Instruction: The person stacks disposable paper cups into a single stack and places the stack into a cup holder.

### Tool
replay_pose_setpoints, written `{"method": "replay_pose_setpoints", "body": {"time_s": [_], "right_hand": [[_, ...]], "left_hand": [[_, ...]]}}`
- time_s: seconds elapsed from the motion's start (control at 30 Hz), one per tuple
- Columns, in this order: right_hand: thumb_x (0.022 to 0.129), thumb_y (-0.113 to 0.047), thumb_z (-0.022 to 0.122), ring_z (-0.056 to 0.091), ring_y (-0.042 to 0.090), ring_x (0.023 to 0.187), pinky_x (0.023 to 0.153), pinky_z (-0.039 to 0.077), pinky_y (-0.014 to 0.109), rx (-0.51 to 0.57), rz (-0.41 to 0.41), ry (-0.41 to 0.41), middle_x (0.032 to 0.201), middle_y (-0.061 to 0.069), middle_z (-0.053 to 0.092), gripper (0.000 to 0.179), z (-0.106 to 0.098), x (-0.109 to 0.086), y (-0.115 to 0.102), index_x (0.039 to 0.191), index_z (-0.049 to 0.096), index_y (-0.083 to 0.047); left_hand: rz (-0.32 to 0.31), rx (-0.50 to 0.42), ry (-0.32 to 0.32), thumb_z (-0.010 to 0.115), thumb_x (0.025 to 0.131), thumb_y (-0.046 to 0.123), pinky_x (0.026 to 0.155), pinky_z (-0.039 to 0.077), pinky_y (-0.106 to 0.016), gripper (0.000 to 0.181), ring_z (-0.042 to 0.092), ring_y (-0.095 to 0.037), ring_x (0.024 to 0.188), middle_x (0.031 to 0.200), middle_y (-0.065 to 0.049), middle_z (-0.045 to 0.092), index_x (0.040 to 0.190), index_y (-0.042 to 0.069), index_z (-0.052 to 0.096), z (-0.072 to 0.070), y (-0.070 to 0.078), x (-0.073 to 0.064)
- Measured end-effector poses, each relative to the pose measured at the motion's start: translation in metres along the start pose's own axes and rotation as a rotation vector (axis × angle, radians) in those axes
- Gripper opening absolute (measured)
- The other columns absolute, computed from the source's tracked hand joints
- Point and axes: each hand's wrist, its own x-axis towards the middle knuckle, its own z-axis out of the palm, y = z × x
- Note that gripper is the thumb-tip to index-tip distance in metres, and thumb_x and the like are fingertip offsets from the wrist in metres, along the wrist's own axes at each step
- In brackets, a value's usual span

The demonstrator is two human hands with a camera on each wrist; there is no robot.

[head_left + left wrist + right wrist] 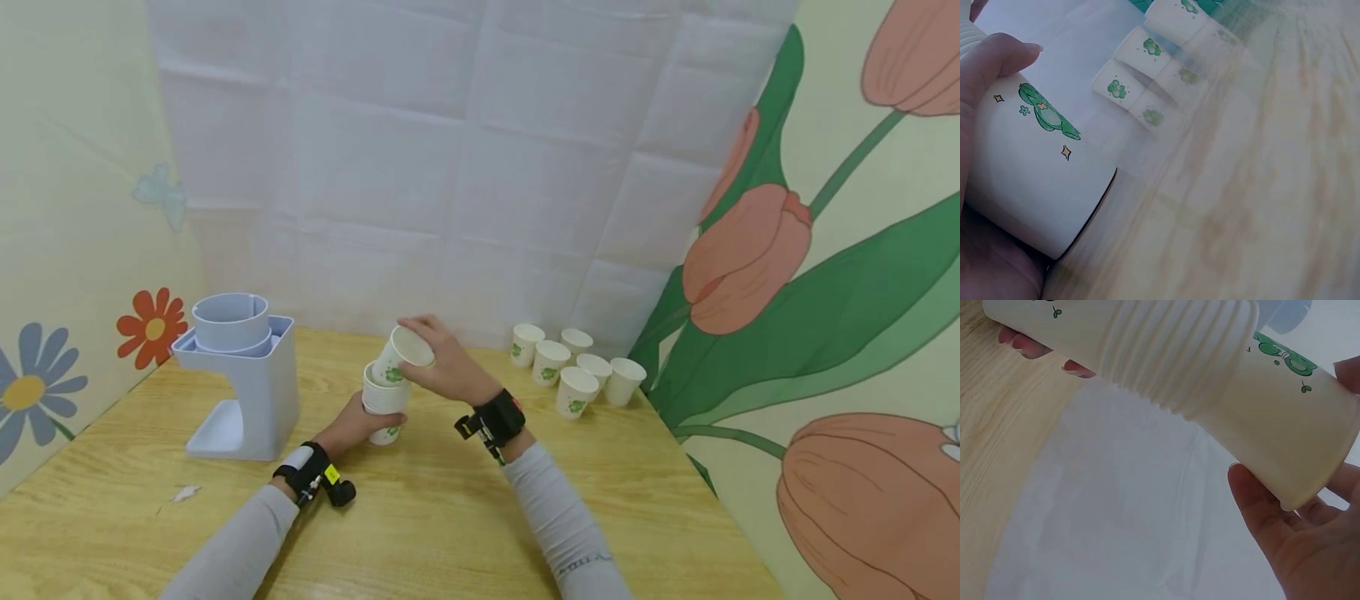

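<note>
A stack of white paper cups [384, 399] with green printed figures stands on the wooden table, and my left hand [358, 427] grips it low down. Several ribbed rims [1179, 356] of the stack show in the right wrist view. My right hand [453, 367] pinches the top paper cup [393, 360] near its rim, fingers on one side and thumb on the other. That cup leans to the right, its lower end still inside the mouth of the stack. In the left wrist view, the left thumb lies across the printed stack [1041, 162].
Several single paper cups [577, 392] stand upright in a group at the back right. A pale lilac plastic stand [270, 400] with a round holder [231, 323] on top is at the left. A small white scrap [185, 493] lies on the table [450, 517]. A white cloth [390, 167] hangs behind.
</note>
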Motion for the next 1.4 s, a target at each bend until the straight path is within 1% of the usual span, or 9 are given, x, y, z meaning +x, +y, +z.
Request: {"method": "replay_pose_setpoints", "body": {"time_s": [0.1,0.27,0.47,0.67,0.8,0.93,1.1,1.23,1.4], "right_hand": [[0.095,-0.016,0.070,0.055,0.021,0.113,0.090,0.053,0.030,-0.001,0.003,-0.033,0.141,0.013,0.046,0.066,0.003,0.001,-0.003,0.153,0.041,-0.004],[0.095,-0.018,0.072,0.055,0.021,0.114,0.091,0.053,0.031,-0.002,0.011,-0.055,0.143,0.013,0.046,0.068,0.007,0.003,-0.007,0.153,0.041,-0.003],[0.095,-0.021,0.074,0.053,0.024,0.123,0.097,0.053,0.037,-0.021,-0.001,-0.081,0.146,0.012,0.046,0.067,0.012,0.003,-0.009,0.152,0.043,-0.003],[0.101,-0.026,0.065,0.048,0.027,0.136,0.109,0.046,0.043,-0.053,0.011,-0.118,0.149,0.013,0.046,0.060,0.017,0.002,-0.010,0.152,0.043,-0.003],[0.104,-0.026,0.060,0.046,0.028,0.139,0.111,0.044,0.045,-0.082,0.014,-0.125,0.150,0.014,0.046,0.056,0.021,0.002,-0.008,0.152,0.043,-0.004],[0.104,-0.028,0.059,0.043,0.031,0.139,0.112,0.042,0.049,-0.103,0.026,-0.126,0.150,0.015,0.046,0.055,0.024,0.002,-0.008,0.151,0.045,-0.004],[0.105,-0.030,0.058,0.041,0.031,0.137,0.113,0.038,0.051,-0.136,0.044,-0.164,0.151,0.015,0.047,0.053,0.027,0.002,-0.008,0.150,0.047,-0.005],[0.104,-0.029,0.058,0.042,0.028,0.134,0.111,0.040,0.047,-0.149,0.040,-0.190,0.150,0.014,0.050,0.051,0.031,0.002,-0.004,0.149,0.049,-0.005],[0.105,-0.026,0.057,0.044,0.027,0.132,0.104,0.045,0.042,-0.133,0.042,-0.214,0.150,0.012,0.052,0.049,0.036,0.002,0.001,0.149,0.049,-0.007]], "left_hand": [[0.013,0.008,-0.006,0.077,0.090,0.017,0.108,0.041,-0.058,0.067,0.055,-0.037,0.126,0.136,-0.022,0.056,0.145,0.002,0.042,-0.001,0.001,0.000],[-0.005,0.007,-0.009,0.076,0.090,0.017,0.110,0.040,-0.059,0.066,0.053,-0.038,0.128,0.138,-0.022,0.055,0.144,0.002,0.042,-0.002,0.002,0.000],[-0.003,0.019,-0.005,0.077,0.090,0.017,0.109,0.041,-0.059,0.066,0.054,-0.038,0.126,0.136,-0.022,0.056,0.143,0.002,0.041,-0.002,0.001,0.000],[-0.003,0.017,-0.005,0.077,0.090,0.017,0.106,0.044,-0.056,0.062,0.056,-0.035,0.123,0.133,-0.021,0.058,0.141,0.001,0.045,-0.002,-0.002,0.000],[-0.001,0.010,-0.006,0.077,0.090,0.016,0.106,0.044,-0.054,0.061,0.056,-0.035,0.122,0.132,-0.022,0.058,0.140,0.000,0.046,-0.002,-0.003,0.000],[0.005,0.013,-0.004,0.077,0.090,0.018,0.106,0.044,-0.054,0.063,0.056,-0.036,0.123,0.133,-0.022,0.057,0.140,0.000,0.045,-0.002,-0.001,-0.001],[0.011,0.025,0.014,0.078,0.089,0.020,0.104,0.046,-0.053,0.063,0.057,-0.035,0.121,0.131,-0.022,0.058,0.139,-0.001,0.046,0.000,0.000,-0.001],[0.027,0.018,0.007,0.078,0.090,0.019,0.104,0.045,-0.051,0.064,0.056,-0.034,0.123,0.134,-0.021,0.057,0.141,0.000,0.045,0.000,-0.001,-0.001],[0.065,0.058,0.008,0.077,0.091,0.020,0.105,0.045,-0.049,0.064,0.056,-0.034,0.125,0.137,-0.021,0.057,0.143,0.000,0.045,0.000,0.000,-0.003]]}}
